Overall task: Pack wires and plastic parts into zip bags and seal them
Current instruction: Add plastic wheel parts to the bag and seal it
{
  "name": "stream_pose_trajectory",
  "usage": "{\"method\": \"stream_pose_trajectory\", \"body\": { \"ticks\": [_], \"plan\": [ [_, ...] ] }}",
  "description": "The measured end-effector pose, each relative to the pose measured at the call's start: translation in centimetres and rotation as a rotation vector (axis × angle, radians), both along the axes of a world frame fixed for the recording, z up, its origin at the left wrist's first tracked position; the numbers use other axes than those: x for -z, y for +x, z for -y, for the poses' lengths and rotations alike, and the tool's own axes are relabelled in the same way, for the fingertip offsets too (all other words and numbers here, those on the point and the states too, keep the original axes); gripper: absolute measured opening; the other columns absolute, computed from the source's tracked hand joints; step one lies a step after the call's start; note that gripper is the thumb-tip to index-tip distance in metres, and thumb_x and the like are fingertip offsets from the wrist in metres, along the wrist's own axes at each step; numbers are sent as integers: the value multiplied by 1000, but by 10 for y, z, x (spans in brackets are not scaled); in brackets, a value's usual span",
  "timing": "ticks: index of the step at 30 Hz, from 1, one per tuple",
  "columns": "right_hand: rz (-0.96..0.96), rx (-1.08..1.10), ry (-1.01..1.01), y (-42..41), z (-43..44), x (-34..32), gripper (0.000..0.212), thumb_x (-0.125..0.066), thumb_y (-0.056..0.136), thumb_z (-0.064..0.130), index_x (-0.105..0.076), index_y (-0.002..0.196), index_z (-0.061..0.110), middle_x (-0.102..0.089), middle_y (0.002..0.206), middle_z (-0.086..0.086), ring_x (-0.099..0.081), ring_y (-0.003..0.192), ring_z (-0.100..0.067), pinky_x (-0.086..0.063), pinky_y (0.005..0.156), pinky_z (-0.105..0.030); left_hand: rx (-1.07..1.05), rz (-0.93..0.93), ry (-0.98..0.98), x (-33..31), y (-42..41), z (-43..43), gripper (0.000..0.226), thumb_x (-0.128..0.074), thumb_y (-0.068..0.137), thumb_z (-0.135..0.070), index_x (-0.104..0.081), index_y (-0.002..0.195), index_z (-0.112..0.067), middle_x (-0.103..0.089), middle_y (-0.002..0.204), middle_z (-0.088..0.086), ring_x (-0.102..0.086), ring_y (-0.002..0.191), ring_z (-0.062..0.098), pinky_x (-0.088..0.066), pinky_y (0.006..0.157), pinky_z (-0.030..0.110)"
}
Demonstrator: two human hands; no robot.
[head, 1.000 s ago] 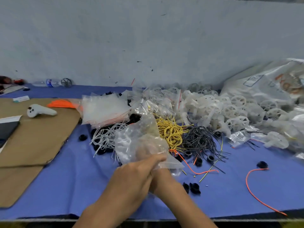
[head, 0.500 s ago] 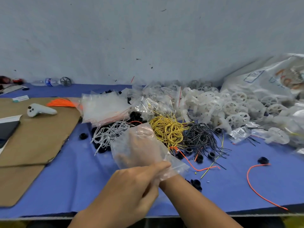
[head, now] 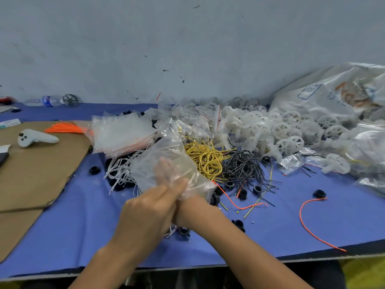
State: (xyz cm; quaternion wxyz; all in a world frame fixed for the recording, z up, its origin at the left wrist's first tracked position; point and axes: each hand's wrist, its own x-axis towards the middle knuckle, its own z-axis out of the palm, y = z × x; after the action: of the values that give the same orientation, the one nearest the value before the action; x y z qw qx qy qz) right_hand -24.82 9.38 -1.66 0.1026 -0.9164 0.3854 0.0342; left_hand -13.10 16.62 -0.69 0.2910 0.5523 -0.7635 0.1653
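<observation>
My right hand (head: pixel 169 176) is inside a thin clear plastic bag (head: pixel 158 157), fingers straight and showing through the film. My left hand (head: pixel 150 213) pinches the bag's mouth at my right wrist. Right behind the bag lie bundles of white wires (head: pixel 119 170), yellow wires (head: pixel 205 157) and black wires (head: pixel 245 165). A stack of empty zip bags (head: pixel 123 132) sits at the back left of them. White plastic wheels (head: pixel 270 128) are heaped at the back right. Small black plastic parts (head: pixel 239 224) lie scattered on the blue cloth.
A loose orange wire (head: pixel 308 222) curls near the table's front right edge. Brown cardboard (head: pixel 37 170) covers the left side, with a white controller (head: pixel 35 138) and an orange wire bundle (head: pixel 64 128) on it. A big printed sack (head: pixel 325 94) stands at the back right, a water bottle (head: pixel 50 100) at the back left.
The bag has slid further over my right hand, up to the wrist. My left hand followed it back along the wrist, still pinching the film.
</observation>
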Motion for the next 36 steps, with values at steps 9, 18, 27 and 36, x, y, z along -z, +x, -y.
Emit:
{"method": "stream_pose_trajectory", "body": {
  "ticks": [9, 18, 27, 36],
  "plan": [
    [773, 354, -576, -92, 38, -2, 19, -50, 90, 27, -68, 92, 21, -63, 64, 5, -57, 56, -15, -45, 52, -28, -136, -129, 89, 4, 17, 36, 44, -46, 93, -23, -61, 134, -24, -66, 80, -3, -61, 62, 27, -44, 44, 33],
    [251, 781, -226, -161, 180, 16, 36, -43, 102, 26, -53, 123, -1, -61, 116, -21, -56, 109, -38, -49, 87, -42, -61, -341, 270, 9, 12, 47, 40, -52, 100, -28, -53, 139, -36, -46, 55, -16, -40, 51, 4, -30, 52, 31],
    [835, 830, -241, -165, 177, -10, 16, -51, 99, 26, -62, 106, 16, -61, 82, 9, -56, 61, -11, -43, 52, -27, -59, -359, 312, 17, 17, 51, 45, -40, 98, -53, -51, 139, -41, -51, 56, -10, -45, 54, 7, -31, 53, 29],
    [1451, 407, 521, -149, 100, -41, 14, -54, 98, 23, -64, 107, 20, -61, 69, -1, -57, 54, -16, -40, 43, -20, -74, -362, 343, 22, 7, 65, 44, -32, 102, -53, -53, 137, -36, -73, 89, -2, -66, 86, 26, -51, 71, 39]
  ]
}}
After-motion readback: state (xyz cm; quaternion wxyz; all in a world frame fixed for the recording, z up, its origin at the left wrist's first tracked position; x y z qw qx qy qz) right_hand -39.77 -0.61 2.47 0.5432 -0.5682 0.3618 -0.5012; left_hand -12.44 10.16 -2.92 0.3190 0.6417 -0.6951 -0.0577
